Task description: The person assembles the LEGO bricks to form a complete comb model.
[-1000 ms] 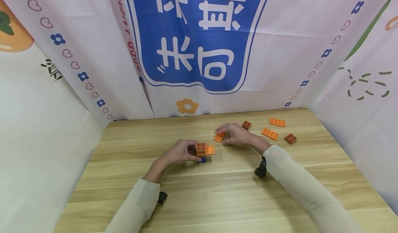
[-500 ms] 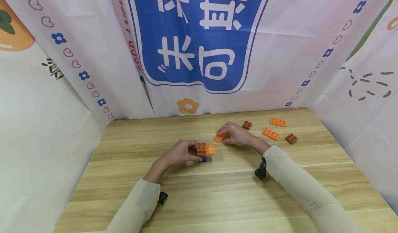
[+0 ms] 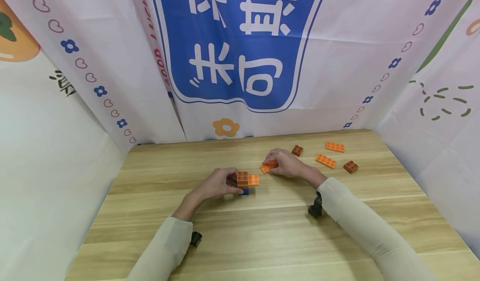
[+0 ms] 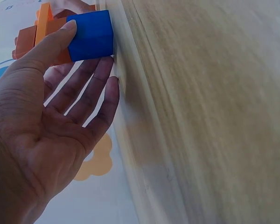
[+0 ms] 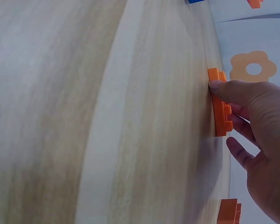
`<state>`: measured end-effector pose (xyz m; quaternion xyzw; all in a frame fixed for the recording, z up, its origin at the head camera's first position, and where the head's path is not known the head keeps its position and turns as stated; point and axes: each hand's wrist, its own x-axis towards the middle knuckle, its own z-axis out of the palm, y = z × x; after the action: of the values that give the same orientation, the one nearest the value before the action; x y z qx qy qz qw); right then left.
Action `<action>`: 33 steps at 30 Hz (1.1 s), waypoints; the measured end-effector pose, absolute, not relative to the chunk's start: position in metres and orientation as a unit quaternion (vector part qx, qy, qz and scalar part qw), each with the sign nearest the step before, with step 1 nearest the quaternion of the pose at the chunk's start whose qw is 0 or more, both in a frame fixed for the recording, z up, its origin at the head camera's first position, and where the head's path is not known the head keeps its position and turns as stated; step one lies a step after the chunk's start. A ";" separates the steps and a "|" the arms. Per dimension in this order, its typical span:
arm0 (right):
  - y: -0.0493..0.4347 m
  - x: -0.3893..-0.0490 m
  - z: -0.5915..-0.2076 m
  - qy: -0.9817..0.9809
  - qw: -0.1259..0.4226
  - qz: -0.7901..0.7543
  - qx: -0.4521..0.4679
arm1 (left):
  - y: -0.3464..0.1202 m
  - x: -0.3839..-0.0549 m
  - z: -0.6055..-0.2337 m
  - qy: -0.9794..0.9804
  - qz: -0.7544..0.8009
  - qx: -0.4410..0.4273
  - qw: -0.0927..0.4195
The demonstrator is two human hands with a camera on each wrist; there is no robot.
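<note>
My left hand [image 3: 219, 183] grips a small stack of toy building bricks, thumb on one side and fingers on the other. The stack has a blue brick [image 4: 91, 35] at the bottom, a brown one above it, then a flat orange brick [image 3: 253, 180] jutting to the right, topped by a brown brick [image 3: 242, 177]. Farther back and to the right, my right hand [image 3: 286, 163] pinches another flat orange brick [image 5: 219, 105]. Its thumb presses one side, and the fingers partly cover its far end in the head view. Whether this brick touches the table cannot be told.
Beyond my right hand lie two flat orange bricks, a nearer one [image 3: 325, 161] and a farther one [image 3: 335, 147]. Two brown bricks lie near them, one at the back [image 3: 297, 150] and one to the right [image 3: 350, 166]. Printed cloth [image 3: 337, 77] hangs behind the wooden table [image 3: 262, 243].
The flat orange brick at my right hand has turned a little and shifted slightly right, with the fingers now closer about it. My left hand and its stack stay in place.
</note>
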<state>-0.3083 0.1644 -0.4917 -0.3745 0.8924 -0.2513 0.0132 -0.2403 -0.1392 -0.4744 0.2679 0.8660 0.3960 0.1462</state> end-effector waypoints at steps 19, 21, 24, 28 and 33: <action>0.170 -0.302 -0.491 0.884 0.000 -0.274 -0.379 | -0.138 -0.239 -0.476 0.855 0.424 0.270 0.131; 0.170 -0.302 -0.490 0.883 -0.002 -0.276 -0.379 | -0.138 -0.239 -0.476 0.855 0.424 0.268 0.130; 0.171 -0.300 -0.488 0.881 -0.009 -0.279 -0.382 | -0.138 -0.238 -0.477 0.856 0.424 0.266 0.129; 0.172 -0.299 -0.486 0.878 -0.023 -0.279 -0.389 | -0.137 -0.238 -0.477 0.859 0.421 0.264 0.126; 0.174 -0.297 -0.484 0.875 -0.032 -0.283 -0.391 | -0.137 -0.237 -0.477 0.863 0.414 0.262 0.122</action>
<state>-0.2968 0.1736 -0.4836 -0.3908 0.8752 -0.2832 -0.0324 -0.2373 -0.1369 -0.4770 0.2624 0.8633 0.4136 0.1219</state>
